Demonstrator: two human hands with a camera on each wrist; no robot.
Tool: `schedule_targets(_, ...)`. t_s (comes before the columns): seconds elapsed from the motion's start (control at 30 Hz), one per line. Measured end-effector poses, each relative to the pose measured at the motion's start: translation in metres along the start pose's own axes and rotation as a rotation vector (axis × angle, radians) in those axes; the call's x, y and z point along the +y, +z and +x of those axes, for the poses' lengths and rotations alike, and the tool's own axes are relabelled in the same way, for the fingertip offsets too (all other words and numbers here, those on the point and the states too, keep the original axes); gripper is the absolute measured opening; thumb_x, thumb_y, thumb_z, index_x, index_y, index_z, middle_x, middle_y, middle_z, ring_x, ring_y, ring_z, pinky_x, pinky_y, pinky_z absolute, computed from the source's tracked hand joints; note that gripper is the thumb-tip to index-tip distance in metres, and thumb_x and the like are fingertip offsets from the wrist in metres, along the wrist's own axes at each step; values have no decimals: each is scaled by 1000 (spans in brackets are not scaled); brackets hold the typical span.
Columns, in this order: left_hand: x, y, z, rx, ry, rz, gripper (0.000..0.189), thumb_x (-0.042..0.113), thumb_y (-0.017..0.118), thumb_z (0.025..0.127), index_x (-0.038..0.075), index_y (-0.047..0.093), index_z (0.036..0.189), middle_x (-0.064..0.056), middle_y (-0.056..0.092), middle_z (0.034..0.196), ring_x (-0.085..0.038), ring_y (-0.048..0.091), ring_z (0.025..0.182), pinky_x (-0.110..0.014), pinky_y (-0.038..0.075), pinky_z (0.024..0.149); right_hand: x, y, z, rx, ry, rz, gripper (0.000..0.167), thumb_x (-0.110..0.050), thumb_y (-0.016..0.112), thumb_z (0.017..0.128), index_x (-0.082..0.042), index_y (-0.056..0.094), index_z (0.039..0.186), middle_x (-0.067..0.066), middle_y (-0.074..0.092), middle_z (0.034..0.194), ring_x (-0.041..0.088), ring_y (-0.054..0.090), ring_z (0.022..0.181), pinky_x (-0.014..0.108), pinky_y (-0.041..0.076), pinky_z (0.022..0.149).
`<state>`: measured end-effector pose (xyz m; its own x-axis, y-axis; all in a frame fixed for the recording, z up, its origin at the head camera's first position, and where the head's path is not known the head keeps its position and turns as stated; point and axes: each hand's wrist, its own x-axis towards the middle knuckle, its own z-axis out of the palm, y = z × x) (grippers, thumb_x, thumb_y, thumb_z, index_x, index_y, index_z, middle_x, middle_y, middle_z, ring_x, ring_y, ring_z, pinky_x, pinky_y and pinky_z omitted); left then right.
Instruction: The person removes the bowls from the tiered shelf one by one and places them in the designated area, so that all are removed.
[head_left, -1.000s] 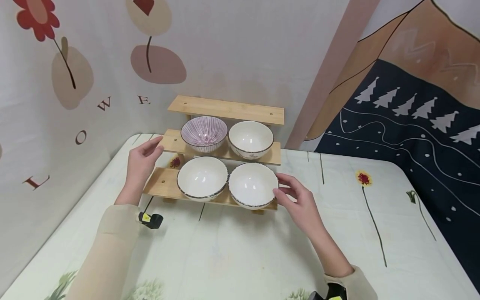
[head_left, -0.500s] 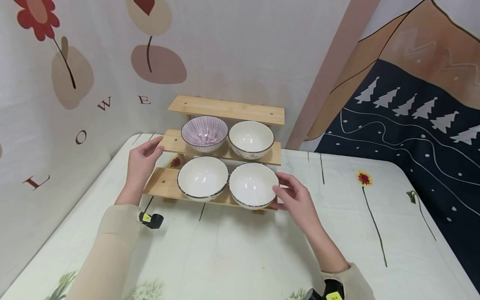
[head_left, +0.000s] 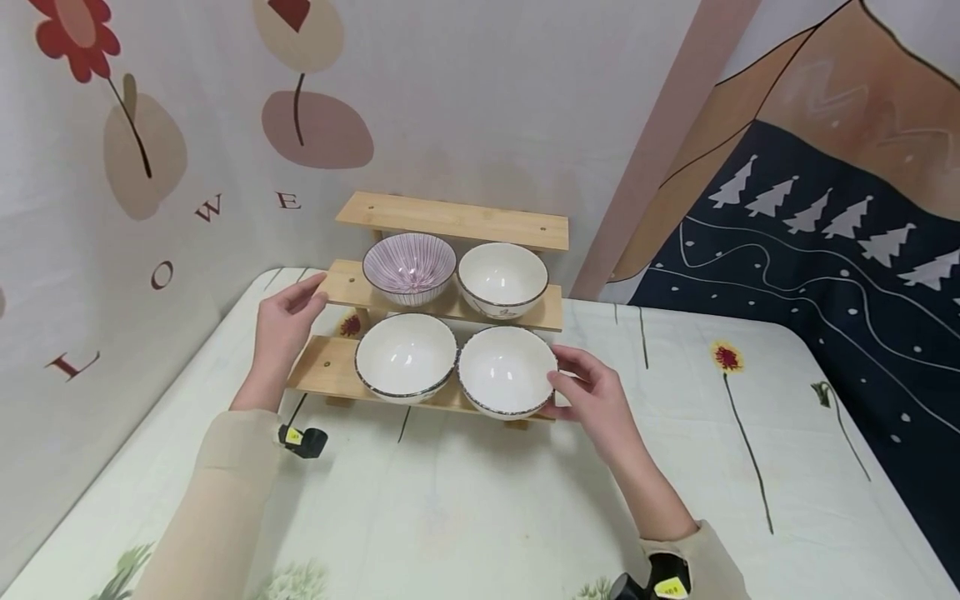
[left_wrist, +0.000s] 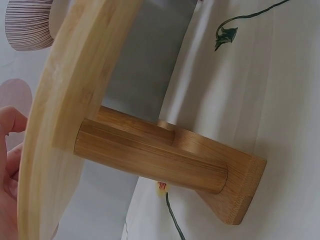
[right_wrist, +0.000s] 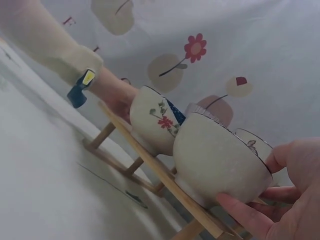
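So the person's got a white, round ceramic bowl with a dark speckled rim (head_left: 506, 367) sitting on the right end of the bottom tier of a three-tier, light-wood rack (head_left: 457, 218), and the right hand (head_left: 596, 400) is pinching it, thumb at the rim and fingers around the outside. The left hand (head_left: 283, 321) grips the left end of the middle tier, probably steadying things. Next to that bowl is another white ceramic one with a dark rim (head_left: 405, 354), rims about touching; a purple-striped bowl (head_left: 408, 267) and a thin-rimmed white bowl (head_left: 502, 279) share the middle tier. Looks to me like placing or adjusting that last front bowl; if it's seated, the next move would just call for easing the fingers off without nudging its neighbour. As for writing, the pale backdrop has red letters (head_left: 209, 208) reading L, O, W, E. The yellow sticker (head_left: 293, 436) by the left wrist is too small to read, and no brand shows on the bowls.
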<state>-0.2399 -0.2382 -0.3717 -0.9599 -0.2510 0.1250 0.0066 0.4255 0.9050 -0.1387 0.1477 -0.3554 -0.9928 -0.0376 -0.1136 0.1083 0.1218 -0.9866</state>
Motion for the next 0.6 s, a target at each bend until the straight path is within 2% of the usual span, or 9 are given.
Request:
schedule_targets(0.3, 0, 1, 0, 2, 6, -1, 48, 30, 53, 101, 9, 52, 144, -10, 50, 152, -29, 49, 140, -41, 43, 118, -5, -5, -2, -7, -19, -5, 45, -3, 53, 97, 0, 51, 141, 24, 55, 137, 8, 65, 97, 33, 66, 75)
schedule_targets(0.6, 1, 0, 0, 2, 3, 6, 48, 31, 53, 101, 10, 52, 145, -11, 50, 151, -29, 50, 139, -40, 44, 117, -9, -11, -4, 4, -7, -72, 44, -4, 52, 97, -1, 53, 141, 25, 58, 137, 10, 68, 99, 34, 66, 75)
